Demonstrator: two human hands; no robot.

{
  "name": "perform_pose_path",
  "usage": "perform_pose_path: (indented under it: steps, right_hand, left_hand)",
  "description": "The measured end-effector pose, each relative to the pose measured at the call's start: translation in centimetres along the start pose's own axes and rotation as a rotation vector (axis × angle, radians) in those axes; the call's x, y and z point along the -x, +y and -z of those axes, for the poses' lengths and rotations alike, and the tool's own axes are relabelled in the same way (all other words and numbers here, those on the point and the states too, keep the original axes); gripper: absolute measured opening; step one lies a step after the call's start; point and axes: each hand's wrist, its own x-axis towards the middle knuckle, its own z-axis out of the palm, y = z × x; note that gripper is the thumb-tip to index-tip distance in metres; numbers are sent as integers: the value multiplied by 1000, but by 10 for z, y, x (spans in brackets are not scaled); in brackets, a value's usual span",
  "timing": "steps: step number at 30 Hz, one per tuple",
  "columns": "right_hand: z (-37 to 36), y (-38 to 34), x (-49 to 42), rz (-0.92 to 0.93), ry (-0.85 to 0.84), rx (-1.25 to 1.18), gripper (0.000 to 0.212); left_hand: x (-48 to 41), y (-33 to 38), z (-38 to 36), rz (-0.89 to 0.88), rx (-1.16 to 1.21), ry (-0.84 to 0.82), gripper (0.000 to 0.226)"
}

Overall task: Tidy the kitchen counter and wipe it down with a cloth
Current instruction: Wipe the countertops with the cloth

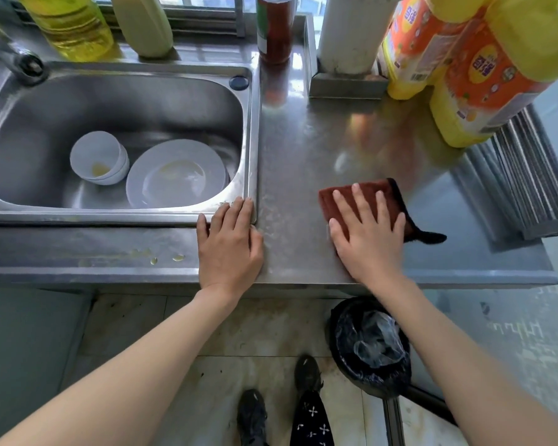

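Note:
A reddish-brown cloth with a black edge lies flat on the steel counter, right of the sink. My right hand presses flat on the cloth, fingers spread, covering its near half. My left hand rests palm down on the counter at the sink's front right corner, fingers apart, holding nothing. Yellowish drops sit on the counter's front strip, left of my left hand.
The sink holds stacked white bowls and a white plate. Bottles stand along the back: an oil bottle, a cream bottle, a dark sauce bottle, two yellow detergent bottles. A lined bin stands below.

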Motion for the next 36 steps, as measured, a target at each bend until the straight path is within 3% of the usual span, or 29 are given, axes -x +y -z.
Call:
perform_pose_path:
  steps: [3,7,10,12,14,17,20,26,33,36]
  right_hand:
    - [0,-21,14,-135,-22,-3,54]
    - [10,-23,26,141,-122,-243,50]
    - [23,30,17,156,80,-617,47]
    - [27,75,6,-35,271,-576,55]
    - [30,110,-6,-108,330,-427,58]
    - [25,129,-17,61,274,-235,53]
    - [15,128,-19,207,129,-140,57]
    - [10,126,-18,188,17,-46,59]
    - [8,127,-19,197,37,-40,53]
    - [5,127,-19,186,41,-44,54]
  left_hand:
    - [0,2,2,-6,0,-40,60]
    - [6,8,7,-110,-86,-10,53]
    - [11,45,6,-221,-44,-12,48]
    - [7,91,-3,-230,37,-64,48]
    - [-2,136,-16,-201,73,-109,50]
    - [-13,168,-41,-56,21,-250,56]
    - [-33,163,-52,-35,-70,-272,58]
    - [-89,150,-55,-12,-77,-259,57]
    - [-21,137,-43,-348,-108,-380,58]
    - [-69,119,-44,-211,-100,-316,60]
